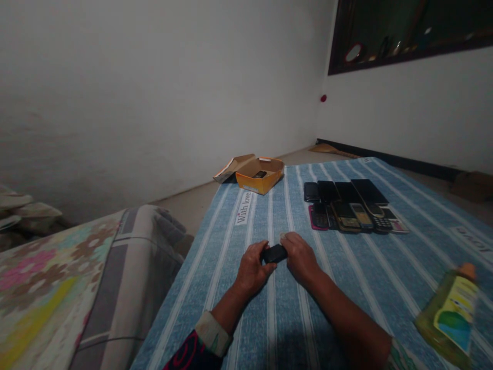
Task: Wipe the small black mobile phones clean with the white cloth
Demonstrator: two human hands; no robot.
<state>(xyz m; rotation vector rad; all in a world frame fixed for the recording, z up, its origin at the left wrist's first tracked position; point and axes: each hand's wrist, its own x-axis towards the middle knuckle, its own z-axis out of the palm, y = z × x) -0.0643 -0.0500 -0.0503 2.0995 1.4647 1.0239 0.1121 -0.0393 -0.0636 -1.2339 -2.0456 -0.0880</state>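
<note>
A small black mobile phone (275,253) is held between both hands above the striped blue tablecloth (265,308). My left hand (254,267) grips its left end, thumb along the near edge and fingers behind. My right hand (299,256) closes on the right end, its fingers curled at the far corner. Something small and pale shows at the right fingertips, too blurred to name. Ahead and to the right lie several phones in two rows, among them a large black one (370,192) and a pink-edged one (319,217).
An orange cardboard box (257,185) stands at the far left edge with its lid raised and a dark phone (260,174) inside. A bottle of yellow-green liquid (449,313) is at the near right. Left of the table sits a bed or seat with a floral cover (50,277).
</note>
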